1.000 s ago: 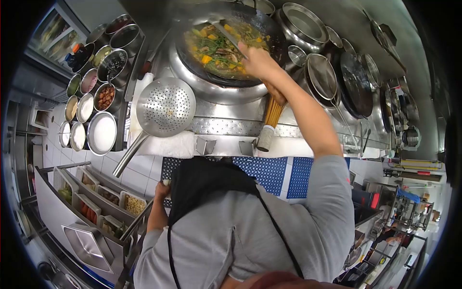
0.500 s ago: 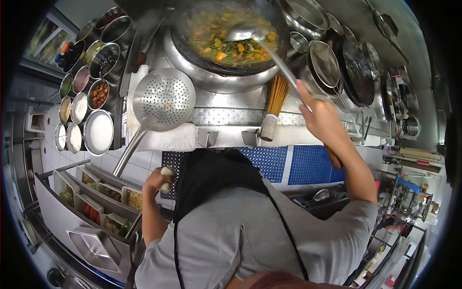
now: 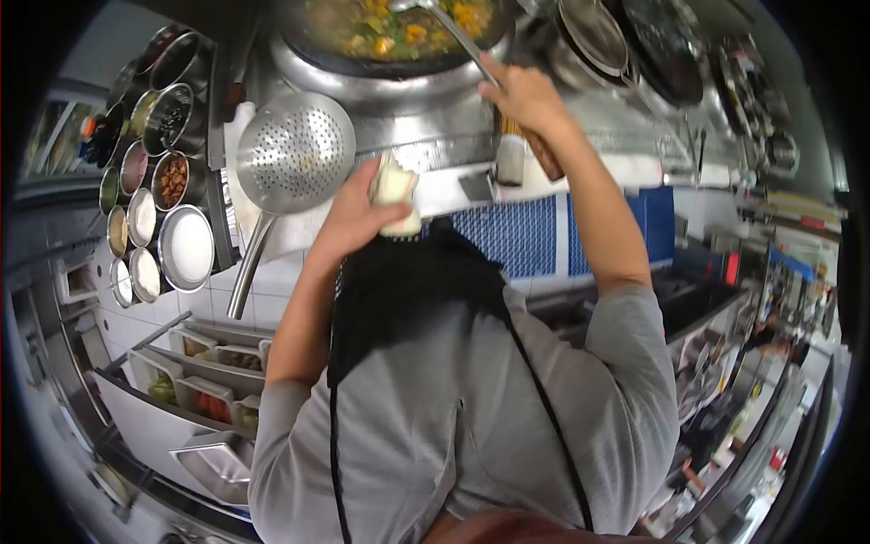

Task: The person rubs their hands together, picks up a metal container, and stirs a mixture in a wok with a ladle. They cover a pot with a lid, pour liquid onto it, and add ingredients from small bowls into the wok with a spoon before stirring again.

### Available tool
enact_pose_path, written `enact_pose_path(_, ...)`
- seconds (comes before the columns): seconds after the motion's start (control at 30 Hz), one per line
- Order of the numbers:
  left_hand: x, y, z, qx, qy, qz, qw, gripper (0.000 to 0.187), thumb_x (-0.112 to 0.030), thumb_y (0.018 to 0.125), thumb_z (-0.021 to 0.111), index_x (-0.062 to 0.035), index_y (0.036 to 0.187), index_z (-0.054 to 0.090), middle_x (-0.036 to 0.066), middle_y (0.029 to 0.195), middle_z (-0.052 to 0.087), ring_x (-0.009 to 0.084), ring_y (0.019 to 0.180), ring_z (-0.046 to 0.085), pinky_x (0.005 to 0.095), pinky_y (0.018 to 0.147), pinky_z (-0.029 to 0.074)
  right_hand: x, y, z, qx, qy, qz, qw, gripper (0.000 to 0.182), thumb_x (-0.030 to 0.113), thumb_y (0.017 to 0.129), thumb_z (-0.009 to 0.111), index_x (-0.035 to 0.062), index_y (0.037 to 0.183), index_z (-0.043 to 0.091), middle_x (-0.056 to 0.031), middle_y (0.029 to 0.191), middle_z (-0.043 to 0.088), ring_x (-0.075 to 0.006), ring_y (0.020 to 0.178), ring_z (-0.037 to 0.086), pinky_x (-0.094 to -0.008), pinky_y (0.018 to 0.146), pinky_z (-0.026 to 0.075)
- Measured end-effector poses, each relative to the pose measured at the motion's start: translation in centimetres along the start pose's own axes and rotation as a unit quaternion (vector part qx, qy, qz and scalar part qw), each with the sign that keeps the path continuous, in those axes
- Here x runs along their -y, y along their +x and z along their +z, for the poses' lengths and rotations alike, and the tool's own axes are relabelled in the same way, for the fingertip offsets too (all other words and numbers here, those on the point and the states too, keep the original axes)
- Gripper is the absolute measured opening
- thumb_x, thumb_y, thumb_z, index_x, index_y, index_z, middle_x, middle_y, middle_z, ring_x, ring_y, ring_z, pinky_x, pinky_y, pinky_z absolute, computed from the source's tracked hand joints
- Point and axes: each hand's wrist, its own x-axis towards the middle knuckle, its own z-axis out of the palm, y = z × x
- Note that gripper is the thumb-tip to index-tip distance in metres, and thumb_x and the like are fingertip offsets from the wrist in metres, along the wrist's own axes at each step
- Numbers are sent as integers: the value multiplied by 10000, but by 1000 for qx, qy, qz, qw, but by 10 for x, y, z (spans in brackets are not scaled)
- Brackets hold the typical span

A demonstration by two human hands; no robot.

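My right hand is closed around the long handle of a metal wok ladle; the handle's brown wooden end sticks out below my fist. The ladle's bowl is at the top edge of view, over a dark wok holding orange and green vegetables in liquid. In front of the stove, my left hand grips a pale folded cloth, slightly blurred. Left of that hand lies a perforated metal skimmer. A bamboo wok brush lies below my right hand.
Several metal containers of ingredients, including diced brown pieces and a white filling, stand at the left. An open drawer with vegetable bins is at lower left. Strainers and a dark pan stand at upper right.
My left hand has risen from beside my apron toward the stove's front edge, bringing the cloth. My right hand and the ladle have shifted up and left in view. The whole view has shifted.
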Motion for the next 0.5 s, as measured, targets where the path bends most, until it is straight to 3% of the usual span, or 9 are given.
enact_pose_path(0.03,-4,6,5,-15,20,4,1000,770,-233,695,785,46,1338,468,200,1186,619,246,1085,606,348,944,462,8,-18,-11,-62,26,21,998,542,327,930,575,133,1424,465,-232,950,683,-399,923,659,-469,857,503)
enact_pose_path(0.07,5,14,11,-69,85,49,993,735,-314,703,795,25,1292,517,154,1095,663,230,983,644,347,884,492,15,-37,-23,-126,58,32,990,521,317,925,593,124,1399,497,-225,955,685,-397,908,661,-456,835,512)
enact_pose_path(0.17,-39,23,23,-23,251,-12,968,775,-392,675,801,-3,1287,528,225,1024,683,332,943,678,389,864,512,19,-102,-35,-290,191,59,936,463,258,900,658,66,1315,582,-204,967,688,-364,838,679,-412,747,537)
enact_pose_path(0.2,-34,29,33,-25,295,35,955,770,-457,668,779,-31,1265,544,262,956,683,412,921,670,445,841,525,25,-126,-36,-330,246,74,908,405,196,893,673,37,1261,621,-197,943,697,-307,786,694,-366,689,538)
enact_pose_path(0.33,-18,54,69,52,455,100,883,640,-421,686,763,-7,1144,594,219,937,689,388,884,678,476,784,543,36,-219,5,-306,272,242,880,331,163,901,662,26,1202,658,-192,897,707,-215,713,669,-337,661,521)
enact_pose_path(0.4,15,66,84,126,533,69,834,690,-501,689,763,2,1130,597,183,1029,678,345,1009,641,481,841,520,49,-267,40,-272,313,329,848,311,167,900,662,21,1175,673,-202,894,708,-201,681,650,-331,656,515)
enact_pose_path(0.47,59,73,90,76,513,151,842,744,-536,699,746,-20,1207,575,199,1080,645,366,1036,612,479,883,492,64,-304,63,-217,346,421,810,322,201,899,663,20,1164,677,-218,904,705,-229,695,663,-342,674,518)
enact_pose_path(0.5,44,65,92,59,536,145,830,764,-538,709,738,-36,1256,557,202,1102,640,387,1041,607,475,884,496,69,-321,79,-197,372,449,789,333,221,898,663,19,1161,677,-224,906,703,-253,716,678,-350,689,520)
